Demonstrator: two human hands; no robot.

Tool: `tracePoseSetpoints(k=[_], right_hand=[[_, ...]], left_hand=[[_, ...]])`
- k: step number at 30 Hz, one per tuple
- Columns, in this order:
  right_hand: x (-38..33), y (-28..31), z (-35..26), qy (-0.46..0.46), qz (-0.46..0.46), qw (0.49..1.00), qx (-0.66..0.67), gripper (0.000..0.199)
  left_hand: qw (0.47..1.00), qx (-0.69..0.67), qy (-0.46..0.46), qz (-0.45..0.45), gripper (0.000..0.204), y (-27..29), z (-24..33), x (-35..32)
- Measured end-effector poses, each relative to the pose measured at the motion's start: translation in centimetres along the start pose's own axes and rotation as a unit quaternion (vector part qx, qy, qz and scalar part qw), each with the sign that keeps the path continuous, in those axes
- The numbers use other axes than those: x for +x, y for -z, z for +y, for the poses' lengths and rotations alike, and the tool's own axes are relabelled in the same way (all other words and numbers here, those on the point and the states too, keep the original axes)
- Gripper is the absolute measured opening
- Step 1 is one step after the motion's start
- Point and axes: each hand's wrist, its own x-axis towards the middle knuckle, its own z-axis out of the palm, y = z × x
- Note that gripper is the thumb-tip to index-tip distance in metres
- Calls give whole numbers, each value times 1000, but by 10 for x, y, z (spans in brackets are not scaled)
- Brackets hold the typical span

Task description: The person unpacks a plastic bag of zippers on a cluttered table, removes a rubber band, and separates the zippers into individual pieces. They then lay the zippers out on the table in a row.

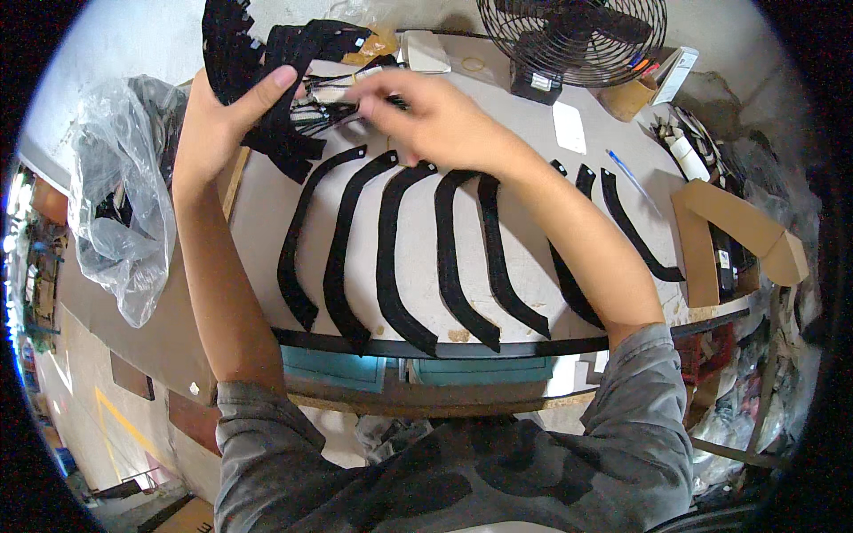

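Observation:
My left hand [218,124] is closed round a bundle of black fabric strips [233,44] at the upper left, its thumb pressed on top. The strips fan upward and hang below the hand, and small white tags show on some. To the right, my right hand [435,120] has its fingers bent together over a pile of thin black cord-like pieces with pale parts [324,107]. It is slightly blurred, and what its fingertips hold, if anything, is hidden. Several curved black strips [391,253] lie side by side on the pale table [524,186], some partly under my right forearm.
A black wire fan [573,40] stands at the back. At the right are a pen box [629,96], a blue pen [633,180] and an open cardboard box [697,253]. A clear plastic bag [124,204] hangs left of the table. Teal bins [480,369] sit below its front edge.

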Motion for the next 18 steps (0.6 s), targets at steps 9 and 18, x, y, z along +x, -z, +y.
tracePoseSetpoints(k=[9,18], right_hand=[[7,36,-42,-135,78,947,281,37],[7,40,-47,-181,102,916,342,41]], left_hand=[[997,26,7,-66,31,1,-6,0],[996,41,-24,-79,24,-17,-2,-1]])
